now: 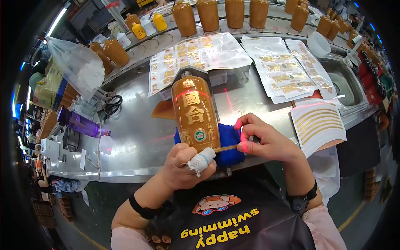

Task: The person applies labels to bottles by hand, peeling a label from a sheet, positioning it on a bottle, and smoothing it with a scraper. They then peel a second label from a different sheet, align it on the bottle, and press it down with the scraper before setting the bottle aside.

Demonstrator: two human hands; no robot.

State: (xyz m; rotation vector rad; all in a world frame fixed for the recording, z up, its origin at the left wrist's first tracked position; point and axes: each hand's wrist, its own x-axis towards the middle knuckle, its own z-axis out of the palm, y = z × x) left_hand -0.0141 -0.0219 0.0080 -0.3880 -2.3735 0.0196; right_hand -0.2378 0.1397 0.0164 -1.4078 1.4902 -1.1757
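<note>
A glossy brown bottle (193,110) with gold characters and a round green emblem lies in a dark holder, its neck pointing away from me. My left hand (186,166) is curled around its base end, with a white wrapping tied on one finger that presses close to the bottle's lower edge. A narrow gold strip (226,148) stretches from that edge to the right. Its free end is pinched between thumb and finger of my right hand (266,139). Under and beside the bottle is a bunched blue cloth (230,157).
Decal sheets (200,52) lie behind the bottle, with more sheets (281,68) to the right. A white sheet of curved gold strips (318,121) is nearer me, by a sink (343,85). Several brown bottles (208,16) line the conveyor; a purple bottle (83,125) lies left.
</note>
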